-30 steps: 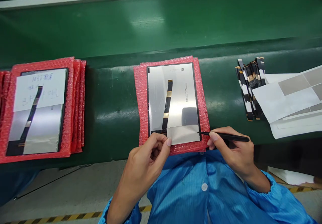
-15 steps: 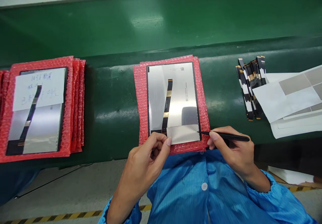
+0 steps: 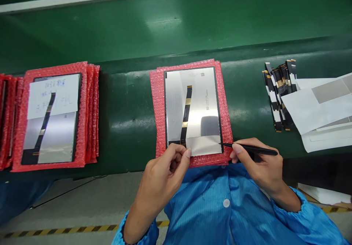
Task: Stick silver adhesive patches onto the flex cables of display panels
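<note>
A display panel [image 3: 176,102] with a silvery back lies on red bubble-wrap bags [image 3: 226,120]. A black flex cable [image 3: 186,113] runs up its back. Across the panel's lower right lies a pale rectangular strip [image 3: 205,146]. My left hand [image 3: 166,175] is closed at the panel's lower edge, thumb and forefinger pinching the left end of that strip. In my right hand [image 3: 260,164] are black tweezers [image 3: 255,149], pointing left. Their tip touches the strip's right end, or is very near it. The left hand hides the panel's lower-left corner.
To the left, another panel [image 3: 56,138] bearing a handwritten paper [image 3: 63,102] rests on stacked red bags [image 3: 92,116]. Several loose flex cables [image 3: 279,94] lie at right beside white sheets [image 3: 305,109] with grey patches. The green bench [image 3: 129,109] ends close to my body.
The whole scene has shifted slightly right in the view as the head camera turned. Both hands keep almost the same pose against the panel and strip.
</note>
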`<state>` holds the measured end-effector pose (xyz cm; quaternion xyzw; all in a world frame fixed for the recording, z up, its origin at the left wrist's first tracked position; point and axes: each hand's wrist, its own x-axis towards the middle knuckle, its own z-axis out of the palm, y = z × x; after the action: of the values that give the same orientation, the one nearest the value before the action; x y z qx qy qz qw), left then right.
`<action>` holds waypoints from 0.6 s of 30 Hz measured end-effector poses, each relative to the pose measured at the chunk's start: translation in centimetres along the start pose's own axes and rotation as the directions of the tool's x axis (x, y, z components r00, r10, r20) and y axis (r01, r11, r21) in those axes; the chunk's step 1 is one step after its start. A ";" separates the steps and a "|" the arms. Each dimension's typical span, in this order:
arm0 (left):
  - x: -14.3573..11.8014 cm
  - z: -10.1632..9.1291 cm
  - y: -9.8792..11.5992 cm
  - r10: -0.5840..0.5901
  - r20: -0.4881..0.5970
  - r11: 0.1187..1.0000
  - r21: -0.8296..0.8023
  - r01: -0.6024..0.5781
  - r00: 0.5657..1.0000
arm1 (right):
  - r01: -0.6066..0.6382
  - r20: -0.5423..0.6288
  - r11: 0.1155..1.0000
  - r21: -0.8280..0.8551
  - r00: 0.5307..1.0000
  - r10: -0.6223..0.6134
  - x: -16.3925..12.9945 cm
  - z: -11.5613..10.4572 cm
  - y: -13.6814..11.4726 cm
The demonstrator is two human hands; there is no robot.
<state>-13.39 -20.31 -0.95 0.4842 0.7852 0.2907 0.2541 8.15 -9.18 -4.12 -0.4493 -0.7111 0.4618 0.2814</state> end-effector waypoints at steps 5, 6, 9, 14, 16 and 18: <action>-0.1 0.2 -0.3 0.033 -0.018 0.999 0.042 -0.032 0.999 | -0.016 -0.009 1.000 -0.010 1.000 0.016 0.1 0.0 -0.1; -0.1 0.3 -0.3 0.037 -0.019 0.998 0.050 -0.036 0.999 | -0.017 -0.012 1.000 -0.011 1.000 0.017 0.1 0.0 -0.1; -0.2 0.3 -0.3 0.042 -0.014 0.996 0.077 -0.041 0.999 | -0.021 -0.025 1.000 -0.014 0.999 0.021 0.1 0.1 -0.2; -0.3 0.3 -0.2 0.049 -0.017 0.993 0.112 -0.047 0.999 | -0.020 -0.032 0.999 -0.034 0.999 0.019 0.1 0.1 -0.3; -0.3 0.3 -0.2 0.049 -0.014 0.991 0.123 -0.047 0.999 | -0.019 -0.034 0.999 -0.043 0.999 0.017 0.1 0.1 -0.3; -0.3 0.3 -0.2 0.054 -0.013 0.990 0.134 -0.052 0.998 | -0.019 -0.032 0.999 -0.048 0.999 0.018 0.1 0.1 -0.2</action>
<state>-13.15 -20.58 -1.27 0.5182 0.7919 0.2481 0.2070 7.95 -9.19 -3.96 -0.4698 -0.7134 0.4400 0.2772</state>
